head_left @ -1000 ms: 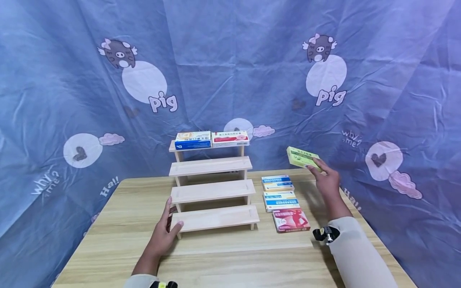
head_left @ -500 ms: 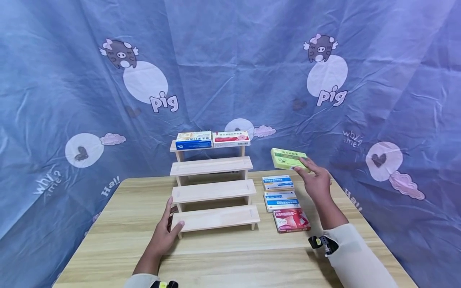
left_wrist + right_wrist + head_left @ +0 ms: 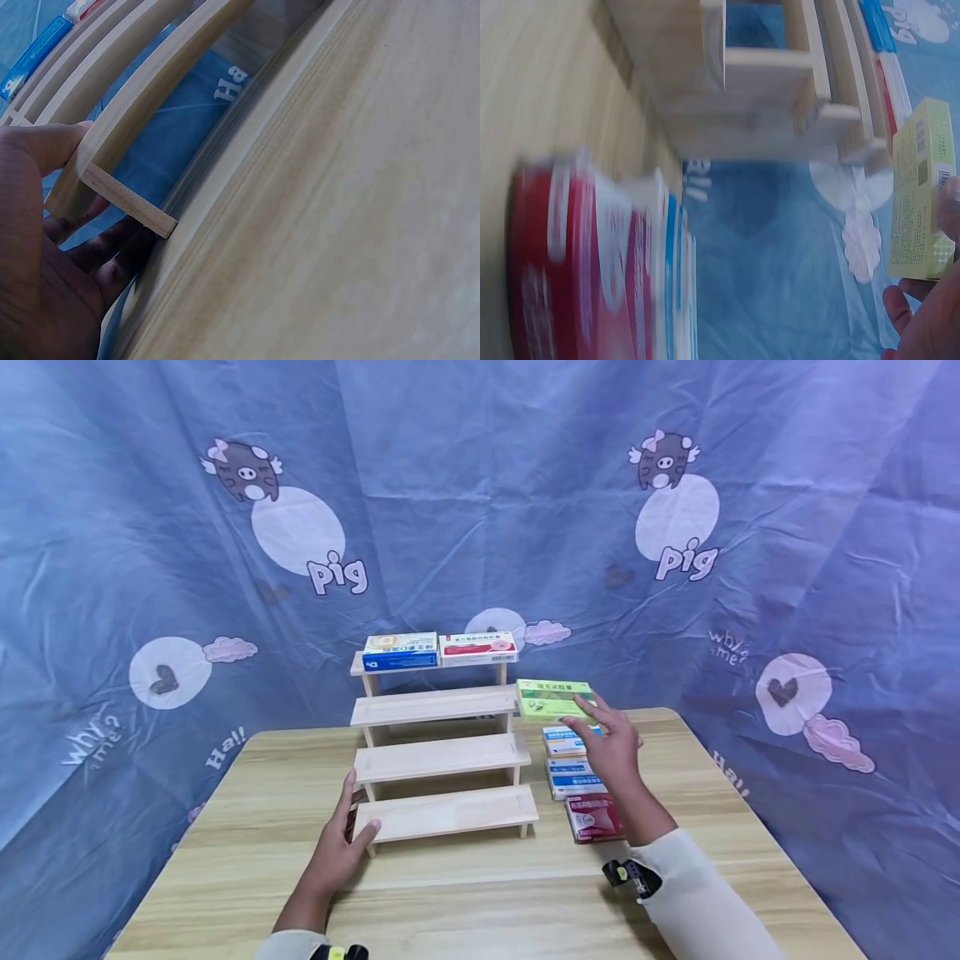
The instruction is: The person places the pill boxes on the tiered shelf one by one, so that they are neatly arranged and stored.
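Note:
My right hand (image 3: 611, 739) pinches a green medicine box (image 3: 553, 697) between thumb and fingers, held in the air by the right end of the second step from the top. In the right wrist view the green box (image 3: 919, 195) shows its printed underside. At the left end of a four-tier wooden display stand (image 3: 442, 814), my left hand (image 3: 341, 843) grips the lowest step. The left wrist view has the thumb over the board (image 3: 142, 105) and the fingers beyond its end. On the top step lie a blue-and-white box (image 3: 401, 652) and a red-and-white box (image 3: 478, 647), side by side.
Right of the stand, a red box (image 3: 592, 818) and two blue-and-white boxes (image 3: 567, 779) lie in a column on the wooden table (image 3: 450, 910), partly covered by my right hand and forearm. A blue printed curtain (image 3: 480, 527) hangs behind the table.
My right hand has carried the green box leftward and slightly down, from the right of the column of boxes to beside the stand. My left hand has stayed in place.

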Tool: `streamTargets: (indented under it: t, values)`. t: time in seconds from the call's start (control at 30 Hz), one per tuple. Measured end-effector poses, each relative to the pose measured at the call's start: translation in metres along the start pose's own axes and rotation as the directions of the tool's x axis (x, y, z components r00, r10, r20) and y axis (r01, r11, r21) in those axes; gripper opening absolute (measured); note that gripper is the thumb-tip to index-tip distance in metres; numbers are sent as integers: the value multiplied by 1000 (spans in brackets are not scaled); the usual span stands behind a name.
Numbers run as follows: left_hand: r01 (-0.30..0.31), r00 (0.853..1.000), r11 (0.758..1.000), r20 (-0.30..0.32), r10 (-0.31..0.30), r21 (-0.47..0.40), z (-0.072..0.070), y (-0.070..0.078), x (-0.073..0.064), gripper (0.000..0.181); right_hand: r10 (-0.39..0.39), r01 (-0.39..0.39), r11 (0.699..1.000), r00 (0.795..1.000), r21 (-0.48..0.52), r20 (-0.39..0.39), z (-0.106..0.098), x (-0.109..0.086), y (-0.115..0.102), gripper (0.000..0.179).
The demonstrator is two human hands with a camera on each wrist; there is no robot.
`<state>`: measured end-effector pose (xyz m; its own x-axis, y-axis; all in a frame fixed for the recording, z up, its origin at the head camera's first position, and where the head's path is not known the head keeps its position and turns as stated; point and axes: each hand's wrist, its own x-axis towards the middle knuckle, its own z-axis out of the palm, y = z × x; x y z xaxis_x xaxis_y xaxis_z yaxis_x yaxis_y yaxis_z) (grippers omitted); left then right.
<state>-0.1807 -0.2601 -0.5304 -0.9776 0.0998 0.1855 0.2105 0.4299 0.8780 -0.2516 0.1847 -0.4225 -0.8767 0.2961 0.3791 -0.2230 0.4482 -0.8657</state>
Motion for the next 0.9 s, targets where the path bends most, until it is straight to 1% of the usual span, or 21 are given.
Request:
streamTargets:
  t: [0.23, 0.4, 0.67, 0.83, 0.9]
  values:
    - [-1, 1000, 1000, -4, 1, 3, 0, 0, 0, 94, -48, 48, 998, 999, 42, 0, 28, -10, -12, 50]
    - [-7, 1000, 1000, -11, 7, 15, 0, 0, 0, 94, -80, 80, 996, 997, 47, -1, 47, -15, -21, 51]
    - [0, 1000, 1000, -14, 0, 7, 0, 0, -1, 93, -124, 124, 991, 992, 59, 2, 74, -20, -36, 51]
    - [-6, 1000, 1000, -13, 6, 8, 1, -1, 1, 93, -140, 140, 987, 990, 77, 2, 92, -29, -47, 51]
    - [3, 1000, 1000, -8, -3, 6, 0, -2, 1, 93, -155, 154, 985, 988, 82, 2, 100, -33, -51, 51]
